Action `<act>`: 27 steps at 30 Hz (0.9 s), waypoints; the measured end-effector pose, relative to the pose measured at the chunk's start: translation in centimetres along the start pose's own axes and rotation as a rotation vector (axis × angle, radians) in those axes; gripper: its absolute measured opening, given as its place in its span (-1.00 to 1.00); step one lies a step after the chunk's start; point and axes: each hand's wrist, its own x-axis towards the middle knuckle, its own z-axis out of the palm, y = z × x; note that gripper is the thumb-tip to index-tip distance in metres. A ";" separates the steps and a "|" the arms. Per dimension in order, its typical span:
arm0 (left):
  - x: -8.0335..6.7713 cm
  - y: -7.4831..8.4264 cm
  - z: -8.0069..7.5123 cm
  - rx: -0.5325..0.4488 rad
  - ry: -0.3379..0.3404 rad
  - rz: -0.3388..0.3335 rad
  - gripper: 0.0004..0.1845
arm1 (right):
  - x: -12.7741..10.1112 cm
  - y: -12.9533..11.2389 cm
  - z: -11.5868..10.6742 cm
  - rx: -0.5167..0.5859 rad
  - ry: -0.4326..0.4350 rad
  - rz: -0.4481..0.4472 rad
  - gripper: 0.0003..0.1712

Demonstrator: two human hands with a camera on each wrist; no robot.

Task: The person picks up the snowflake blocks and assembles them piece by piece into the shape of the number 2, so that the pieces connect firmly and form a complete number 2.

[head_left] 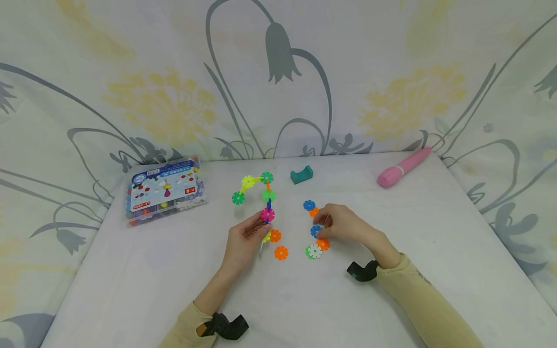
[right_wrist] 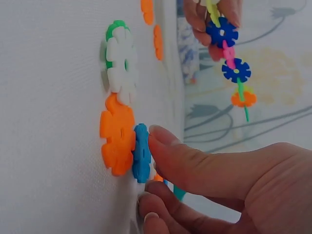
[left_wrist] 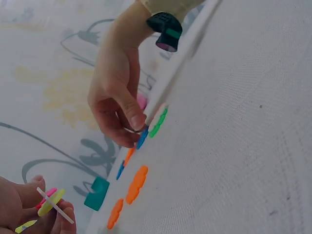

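My left hand (head_left: 248,239) holds a chain of linked plastic snowflake discs by its lower end, near a pink disc (head_left: 267,215). The chain runs upward through blue, green and orange pieces, then bends left through a yellow disc (head_left: 248,181) to a green one (head_left: 238,198). A white disc shows edge-on at the held end in the left wrist view. My right hand (head_left: 344,223) has thumb and fingertips at the rim of a blue snowflake disc (right_wrist: 141,153), which lies against an orange disc (right_wrist: 118,136). White and green discs (right_wrist: 122,63) overlap beside it.
Two loose orange discs (head_left: 281,253) lie between the hands. Another blue disc (head_left: 309,205) lies beyond the right hand. A teal curved block (head_left: 301,175) stands behind. A lidded box of pieces (head_left: 167,191) sits at the back left, a pink cylinder-like object (head_left: 402,168) at the back right.
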 end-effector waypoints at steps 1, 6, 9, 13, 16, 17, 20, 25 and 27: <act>0.0 0.0 0.0 0.004 -0.002 0.003 -0.52 | 0.0 0.0 0.1 -0.003 -0.003 0.002 -0.71; 0.1 -0.1 0.0 0.014 -0.010 0.005 -0.54 | 0.2 -0.2 0.4 -0.027 0.012 -0.006 -0.73; 0.0 0.0 0.0 0.030 -0.007 -0.003 -0.54 | 0.3 -0.1 0.6 -0.039 0.020 -0.004 -0.76; 0.0 0.2 0.0 0.042 -0.007 -0.014 -0.55 | 0.5 0.1 0.8 -0.049 0.022 0.007 -0.77; 0.0 0.2 0.0 0.037 -0.011 -0.011 -0.55 | 0.5 0.1 0.9 -0.048 0.019 0.011 -0.78; 0.0 0.2 0.0 0.037 -0.012 -0.008 -0.55 | 0.5 0.1 0.9 -0.047 0.017 0.014 -0.78; 0.0 0.2 0.0 0.031 -0.010 -0.001 -0.56 | 0.5 0.1 1.0 -0.042 0.009 0.013 -0.79; 0.0 0.1 0.0 0.017 -0.007 0.000 -0.56 | 0.4 -0.1 1.0 -0.053 0.011 0.007 -0.78; 0.0 0.1 0.0 0.010 -0.005 0.001 -0.56 | 0.3 -0.3 1.0 -0.048 0.025 0.001 -0.79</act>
